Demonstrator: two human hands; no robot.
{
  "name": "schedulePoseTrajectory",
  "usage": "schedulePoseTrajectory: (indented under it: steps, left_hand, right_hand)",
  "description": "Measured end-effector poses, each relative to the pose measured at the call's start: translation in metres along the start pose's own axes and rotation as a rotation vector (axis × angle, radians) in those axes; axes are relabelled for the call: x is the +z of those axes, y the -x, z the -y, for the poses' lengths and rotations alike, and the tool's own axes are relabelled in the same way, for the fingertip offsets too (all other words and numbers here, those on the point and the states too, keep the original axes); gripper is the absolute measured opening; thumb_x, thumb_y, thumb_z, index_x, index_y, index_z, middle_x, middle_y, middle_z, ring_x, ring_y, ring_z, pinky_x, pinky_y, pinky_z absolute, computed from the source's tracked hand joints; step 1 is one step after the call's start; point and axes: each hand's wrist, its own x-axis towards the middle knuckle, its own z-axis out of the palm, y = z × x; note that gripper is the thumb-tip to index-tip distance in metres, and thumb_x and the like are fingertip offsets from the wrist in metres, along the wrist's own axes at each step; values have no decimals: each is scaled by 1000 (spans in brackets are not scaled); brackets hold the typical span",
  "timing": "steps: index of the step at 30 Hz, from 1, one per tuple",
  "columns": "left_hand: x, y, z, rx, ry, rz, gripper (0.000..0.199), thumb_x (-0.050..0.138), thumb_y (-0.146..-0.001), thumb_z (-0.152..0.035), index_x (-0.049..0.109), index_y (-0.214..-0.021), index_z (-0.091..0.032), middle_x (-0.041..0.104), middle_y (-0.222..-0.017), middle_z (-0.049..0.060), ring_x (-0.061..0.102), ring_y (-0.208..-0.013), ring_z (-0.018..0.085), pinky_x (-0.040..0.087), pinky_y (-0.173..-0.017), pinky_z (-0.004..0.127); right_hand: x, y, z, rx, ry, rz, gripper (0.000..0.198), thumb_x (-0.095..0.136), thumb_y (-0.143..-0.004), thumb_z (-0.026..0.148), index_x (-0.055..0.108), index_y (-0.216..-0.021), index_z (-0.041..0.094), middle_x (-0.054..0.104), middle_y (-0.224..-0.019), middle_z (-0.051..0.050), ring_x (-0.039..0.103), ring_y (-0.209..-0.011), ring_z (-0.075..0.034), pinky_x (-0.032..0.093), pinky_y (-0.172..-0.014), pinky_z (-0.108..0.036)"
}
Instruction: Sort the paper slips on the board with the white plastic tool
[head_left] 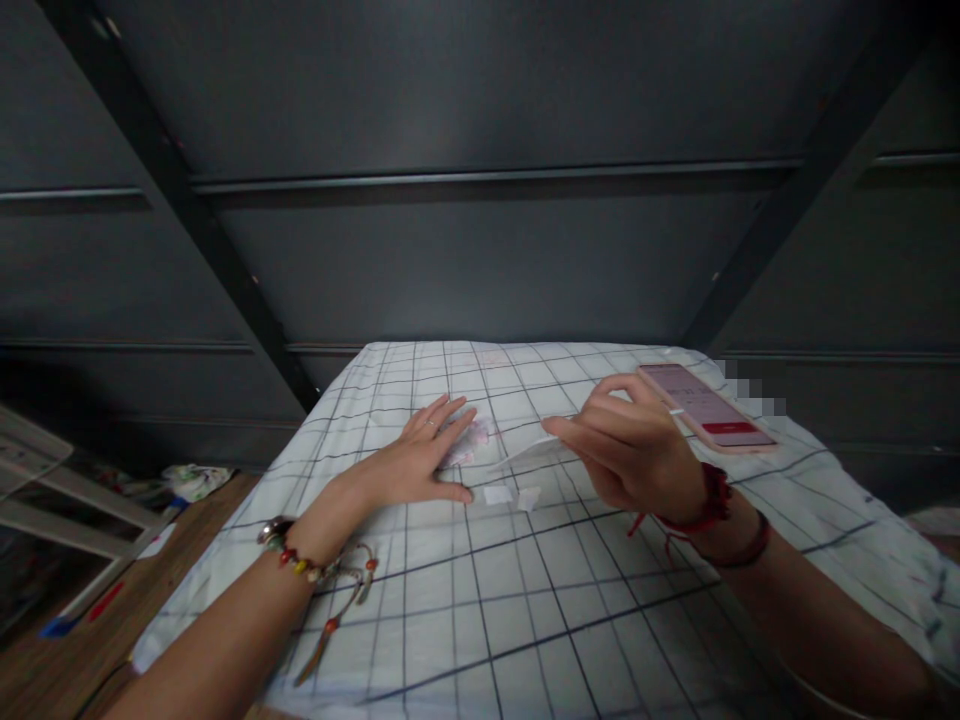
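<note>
My left hand [420,455] lies with its fingers spread over a pinkish printed paper piece [476,435], partly covering it. Two small white scraps [498,495] rest on the cloth just beyond my left thumb. My right hand [637,435] is closed, thumb and fingers pinching a thin whitish sheet [536,453], which looks like paper or clear film; I cannot tell which. That sheet slants toward the pink piece, its end in my right hand hidden by the fingers. A thin white tip [677,411] shows behind the right hand.
A checked white cloth [450,600] covers the table. At the right lies a phone [705,405] in a pink case, screen lit. Dark panels [465,260] stand behind the table. On the floor at left are a white frame [67,530], a crumpled bag [196,480] and a red item [106,602].
</note>
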Motion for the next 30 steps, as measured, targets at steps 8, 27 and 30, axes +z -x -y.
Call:
schedulePoseTrajectory:
  steps: [8, 27, 30]
  left_hand:
    - [1, 0, 0, 7, 14, 10, 98, 56, -70, -66, 3, -140, -21, 2, -145, 17, 1, -129, 39, 14, -101, 54]
    - [-5, 0, -16, 59, -27, 81, 106, 54, -66, -72, 3, -141, -16, -2, -145, 19, -5, -129, 37, 9, -102, 52]
    - [-5, 0, -21, 94, -32, 81, 103, 54, -67, -71, 8, -140, -16, 0, -145, 18, -5, -129, 37, 8, -102, 53]
  right_hand:
    - [-1, -1, -1, -49, -89, 0, 29, 36, -69, 3, 50, -91, 16, 39, -54, 4, 31, -52, -11, 34, -58, -27]
    - [-13, -6, 2, 5, -141, 48, 21, 37, -74, 8, 56, -81, 13, 41, -53, 2, 33, -52, -12, 31, -55, -28]
    - [-14, -7, 5, -16, -155, 91, 22, 36, -74, 7, 57, -82, 13, 43, -54, 1, 35, -54, -12, 32, -58, -28]
